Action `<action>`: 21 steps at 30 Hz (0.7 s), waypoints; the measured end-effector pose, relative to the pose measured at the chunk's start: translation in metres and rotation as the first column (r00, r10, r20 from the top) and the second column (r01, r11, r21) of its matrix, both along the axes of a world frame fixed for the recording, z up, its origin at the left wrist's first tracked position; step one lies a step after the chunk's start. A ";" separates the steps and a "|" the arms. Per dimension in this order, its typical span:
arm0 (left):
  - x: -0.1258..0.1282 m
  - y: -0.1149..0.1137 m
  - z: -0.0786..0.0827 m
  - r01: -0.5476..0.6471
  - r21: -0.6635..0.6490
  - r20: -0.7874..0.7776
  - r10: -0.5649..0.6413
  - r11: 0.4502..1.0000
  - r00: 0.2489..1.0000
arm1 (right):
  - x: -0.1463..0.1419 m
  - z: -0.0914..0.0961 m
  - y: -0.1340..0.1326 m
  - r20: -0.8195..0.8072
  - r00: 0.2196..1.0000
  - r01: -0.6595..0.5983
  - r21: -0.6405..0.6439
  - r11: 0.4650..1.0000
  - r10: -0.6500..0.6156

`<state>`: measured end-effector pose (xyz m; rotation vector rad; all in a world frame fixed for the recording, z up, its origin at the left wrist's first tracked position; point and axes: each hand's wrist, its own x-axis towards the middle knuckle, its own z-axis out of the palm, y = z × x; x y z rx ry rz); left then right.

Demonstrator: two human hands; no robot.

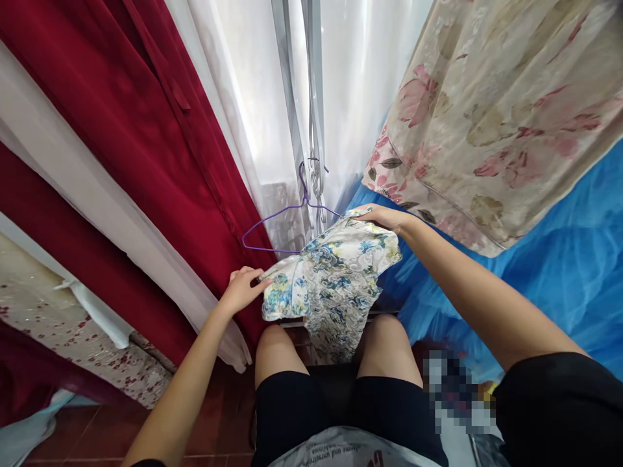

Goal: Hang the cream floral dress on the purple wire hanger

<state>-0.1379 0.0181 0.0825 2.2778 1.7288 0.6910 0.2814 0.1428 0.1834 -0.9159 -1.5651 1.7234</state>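
Purple hanger (305, 202) lies at one o'clock from the left hand (244, 288), which, like the right hand (383, 217), pinches the garment (341, 275).

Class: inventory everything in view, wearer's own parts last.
floral garment: 1, white-blue, centre
hanger: 1, purple, centre
drapes: at least 2, red, left
backdrop cloth: count unclear, white, top
flowered cloth: 1, beige-pink, upper right
fabric: count unclear, blue, right
speckled cloth: 1, cream, lower left
tiled floor: 1, reddish, lower left
shorts: 1, black, bottom
knees: 2, bare, lower centre
left hand: 1, bare, garment's left edge
right hand: 1, bare, garment's upper right
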 end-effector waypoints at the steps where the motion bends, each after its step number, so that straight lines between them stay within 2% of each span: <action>1: -0.004 0.005 0.000 0.015 -0.047 0.038 -0.013 0.999 0.999 | 0.000 0.001 -0.001 -0.005 1.000 0.004 -0.007 1.000 -0.004; 3: -0.011 0.016 0.002 0.067 -0.124 0.144 -0.049 0.990 0.988 | -0.002 0.001 -0.004 -0.018 1.000 0.004 -0.017 1.000 -0.004; 5: -0.016 0.028 0.008 0.087 -0.127 0.220 -0.057 0.988 0.974 | -0.003 0.000 -0.005 -0.038 0.999 -0.001 -0.019 1.000 0.000; 7: -0.018 0.041 0.015 0.038 -0.050 0.219 -0.026 0.998 0.975 | -0.005 -0.001 -0.006 -0.061 0.998 -0.005 -0.015 1.000 0.004; 10: -0.018 0.058 0.025 -0.058 0.103 0.123 0.045 0.993 0.991 | -0.008 -0.003 -0.009 -0.098 0.995 0.015 -0.012 1.000 -0.016; 13: -0.012 0.071 0.034 -0.176 0.230 0.063 0.166 0.957 0.984 | -0.010 -0.004 -0.013 -0.117 0.993 0.029 -0.013 0.999 -0.031; 15: -0.006 0.079 0.042 -0.236 0.313 0.100 0.215 0.920 0.971 | -0.010 -0.004 -0.015 -0.129 0.991 0.036 -0.018 0.999 -0.038; 17: 0.001 0.086 0.051 -0.233 0.372 0.182 0.175 0.899 0.968 | -0.010 -0.005 -0.015 -0.141 0.988 0.054 -0.028 0.998 -0.057; 19: 0.008 0.093 0.059 -0.172 0.359 0.322 0.051 0.917 0.945 | -0.009 -0.007 -0.014 -0.140 0.987 0.066 -0.055 0.996 -0.073; 21: 0.016 0.096 0.065 -0.085 0.315 0.495 -0.087 0.945 0.865 | -0.007 -0.010 -0.012 -0.124 0.989 0.068 -0.089 0.994 -0.079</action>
